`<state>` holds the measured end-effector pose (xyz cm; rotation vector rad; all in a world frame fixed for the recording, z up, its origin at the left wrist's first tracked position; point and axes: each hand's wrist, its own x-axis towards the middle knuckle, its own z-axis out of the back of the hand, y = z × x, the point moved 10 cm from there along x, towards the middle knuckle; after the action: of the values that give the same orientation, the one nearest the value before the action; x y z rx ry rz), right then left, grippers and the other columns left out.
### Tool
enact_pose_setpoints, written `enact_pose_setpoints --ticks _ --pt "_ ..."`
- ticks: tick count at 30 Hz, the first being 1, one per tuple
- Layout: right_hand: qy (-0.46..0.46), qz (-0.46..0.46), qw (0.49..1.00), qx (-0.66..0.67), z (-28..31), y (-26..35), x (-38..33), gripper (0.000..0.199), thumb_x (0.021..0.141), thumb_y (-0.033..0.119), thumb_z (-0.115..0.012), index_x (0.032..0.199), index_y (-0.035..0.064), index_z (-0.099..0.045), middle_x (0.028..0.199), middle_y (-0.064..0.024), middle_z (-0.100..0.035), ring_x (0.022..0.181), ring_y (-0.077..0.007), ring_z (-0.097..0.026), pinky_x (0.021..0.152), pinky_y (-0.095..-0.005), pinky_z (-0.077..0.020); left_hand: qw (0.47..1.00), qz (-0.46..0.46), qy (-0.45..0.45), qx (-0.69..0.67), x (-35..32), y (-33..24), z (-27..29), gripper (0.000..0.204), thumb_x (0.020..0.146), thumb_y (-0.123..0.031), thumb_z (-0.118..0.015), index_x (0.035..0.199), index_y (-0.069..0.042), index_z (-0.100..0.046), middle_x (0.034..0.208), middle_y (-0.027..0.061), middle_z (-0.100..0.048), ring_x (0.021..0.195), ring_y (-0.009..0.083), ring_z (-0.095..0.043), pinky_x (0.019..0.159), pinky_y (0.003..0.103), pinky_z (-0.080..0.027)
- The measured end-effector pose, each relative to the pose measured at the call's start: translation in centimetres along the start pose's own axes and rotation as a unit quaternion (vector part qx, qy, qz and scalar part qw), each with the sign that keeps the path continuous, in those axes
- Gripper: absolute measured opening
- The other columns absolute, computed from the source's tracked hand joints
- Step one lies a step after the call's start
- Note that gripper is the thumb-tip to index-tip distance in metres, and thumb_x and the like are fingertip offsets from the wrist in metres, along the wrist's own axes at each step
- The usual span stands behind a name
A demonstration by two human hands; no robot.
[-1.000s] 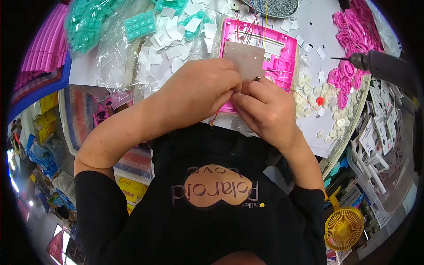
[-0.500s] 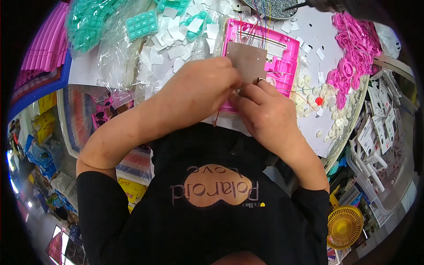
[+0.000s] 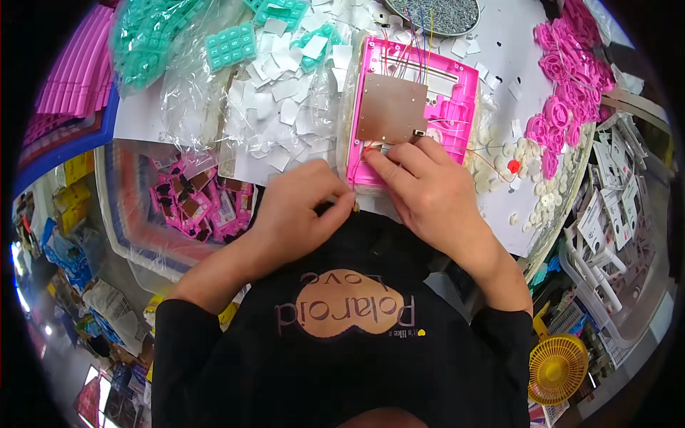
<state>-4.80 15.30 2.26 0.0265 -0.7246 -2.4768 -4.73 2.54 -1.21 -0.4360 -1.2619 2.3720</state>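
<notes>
A pink plastic casing (image 3: 467, 93) lies on the worktable in front of me, its inside facing up. A brown circuit board (image 3: 392, 107) rests over it, with thin coloured wires running off its far side. My right hand (image 3: 432, 189) is closed at the casing's near end, fingertips bent down beside a red wire just below the board; its thumb is hidden. Just off the near left corner, my left hand (image 3: 303, 207) pinches what looks like a thin wire (image 3: 354, 190) between thumb and forefinger. A small dark slide switch (image 3: 419, 133) sits at the board's near right corner.
Small white paper squares (image 3: 285, 89) and teal number keypads (image 3: 230, 47) spread at the left. A dish of screws (image 3: 446, 18) stands at the back. Pink rings (image 3: 560, 110) and white round buttons (image 3: 546, 203) lie right. A tub of pink parts (image 3: 200, 203) sits at the near left.
My left hand has pulled back from the board, toward me and leftward, uncovering the board's left side and the tub. My right hand stays at the casing's near end. A dark tool over the screws has withdrawn.
</notes>
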Motion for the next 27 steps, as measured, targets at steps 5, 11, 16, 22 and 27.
enact_pose_setpoints --ticks 5,11,16,22,27 --pt "0.005 0.000 1.000 -0.008 0.0 0.0 -0.1 0.048 0.072 0.003 -0.075 0.119 0.0078 -0.072 0.098 -0.0052 -0.065 0.086 -0.0256 -0.062 0.067 -0.0356 -0.0535 0.999 0.006 -0.002 0.050 2.1 -1.2 2.8 0.014 0.083 -0.012 -0.077 0.079 -0.005 -0.066 0.071 0.0096 -0.058 0.064 0.0259 -0.060 0.056 0.036 -0.044" --pt "-0.005 0.005 1.000 -0.001 -0.1 0.0 -0.2 0.050 0.070 0.003 -0.075 0.120 0.0086 -0.072 0.099 -0.0049 -0.065 0.086 -0.0256 -0.062 0.067 -0.0353 -0.0540 0.996 0.046 0.045 0.057 -0.4 1.2 -1.4 0.015 0.087 -0.011 -0.074 0.078 -0.002 -0.066 0.067 0.0091 -0.056 0.059 0.0171 -0.055 0.056 0.032 -0.043" --pt "-0.001 0.021 0.999 -0.029 -0.3 0.0 -0.2 0.043 0.075 0.008 -0.070 0.118 0.0055 -0.069 0.092 -0.0029 -0.058 0.085 -0.0228 -0.058 0.069 -0.0335 -0.0528 0.983 0.113 0.021 -0.140 0.1 1.5 2.1 0.019 0.092 -0.015 -0.072 0.083 0.002 -0.069 0.069 0.0050 -0.062 0.060 0.0135 -0.056 0.057 0.031 -0.043" --pt "0.014 -0.032 0.999 -0.041 -0.4 0.3 0.2 0.044 0.079 0.007 -0.070 0.122 0.0040 -0.068 0.092 -0.0053 -0.058 0.086 -0.0249 -0.058 0.070 -0.0349 -0.0526 0.984 0.023 -0.012 -0.178 7.6 0.3 4.8 0.019 0.100 -0.015 -0.060 0.089 -0.001 -0.067 0.084 0.0005 -0.065 0.071 0.0053 -0.055 0.058 0.021 -0.042" --pt "-0.008 -0.036 0.999 0.019 0.2 -0.2 -0.4 0.047 0.079 0.004 -0.072 0.126 0.0005 -0.066 0.095 -0.0092 -0.060 0.089 -0.0292 -0.058 0.075 -0.0381 -0.0533 0.904 0.125 0.120 -0.390 8.0 0.5 1.1 0.017 0.099 -0.014 -0.061 0.102 0.001 -0.067 0.103 0.0094 -0.072 0.079 0.0099 -0.066 0.064 0.024 -0.054"
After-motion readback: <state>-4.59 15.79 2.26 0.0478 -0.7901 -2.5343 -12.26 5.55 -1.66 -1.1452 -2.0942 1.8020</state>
